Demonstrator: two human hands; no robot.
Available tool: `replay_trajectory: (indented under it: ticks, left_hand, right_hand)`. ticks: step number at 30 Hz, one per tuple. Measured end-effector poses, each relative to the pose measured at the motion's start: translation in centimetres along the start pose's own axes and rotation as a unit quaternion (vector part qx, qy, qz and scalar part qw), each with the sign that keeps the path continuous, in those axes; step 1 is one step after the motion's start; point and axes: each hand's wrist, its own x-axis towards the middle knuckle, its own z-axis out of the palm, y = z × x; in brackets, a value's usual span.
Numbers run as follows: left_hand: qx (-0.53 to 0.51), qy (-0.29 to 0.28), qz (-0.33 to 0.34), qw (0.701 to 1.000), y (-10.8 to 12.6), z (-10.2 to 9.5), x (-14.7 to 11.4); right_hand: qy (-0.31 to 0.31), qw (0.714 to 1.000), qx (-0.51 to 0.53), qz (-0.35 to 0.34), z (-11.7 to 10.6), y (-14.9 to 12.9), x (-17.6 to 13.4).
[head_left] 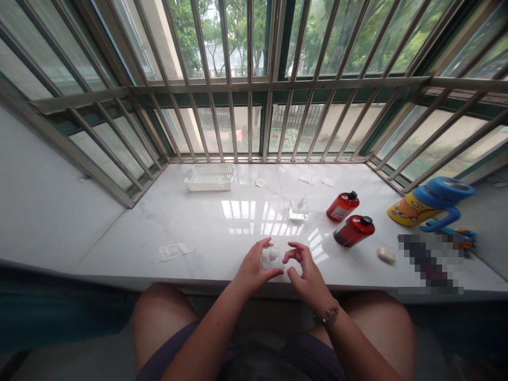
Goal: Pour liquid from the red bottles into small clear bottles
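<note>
My left hand (253, 267) has its thumb and fingers curved round a small clear container (271, 257) with a whitish round part in its middle. Just to the right is my right hand (305, 272), its thumb and fingers bent and apart. I make out nothing between them, though something transparent could be hard to see against the white top. Both hands are over the front edge of the white counter (214, 238). Farther back stands another clear, squarish container (298, 209) with a small knob-like top.
Right of my hands are two red bottles with black caps (354, 231) (343, 206), a pale soap-like block (386, 255) and a blue-and-yellow flask (431, 201). A white basket (210, 178) sits back left, a crumpled clear wrapper (173, 251) front left. Metal bars (250, 121) line the window.
</note>
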Motion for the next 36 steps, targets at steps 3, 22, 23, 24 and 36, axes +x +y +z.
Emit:
replay_trajectory:
  ticks: [3, 22, 23, 24, 36]
  left_hand:
    - [0.004, 0.009, -0.003, 1.0, -0.1, 0.1, -0.1]
    - [-0.006, 0.017, -0.017, 1.0, -0.3, 0.3, 0.0]
    - [-0.005, 0.019, -0.018, 1.0, -0.3, 0.3, 0.0]
    - [-0.002, 0.02, -0.018, 1.0, -0.3, 0.3, 0.0]
    - [0.001, 0.028, -0.012, 1.0, -0.4, 0.4, 0.0]
  right_hand:
    - [0.033, 0.999, 0.015, 0.005, 0.2, 0.6, -0.1]
    - [0.029, 0.995, 0.091, 0.013, 1.6, 1.8, -0.8]
    - [0.042, 0.995, 0.089, 0.013, 1.6, 1.9, -0.8]
    - [0.047, 0.995, 0.091, 0.01, 1.6, 2.0, -0.7]
    - [0.066, 0.997, 0.03, -0.033, 2.5, 1.0, 0.1]
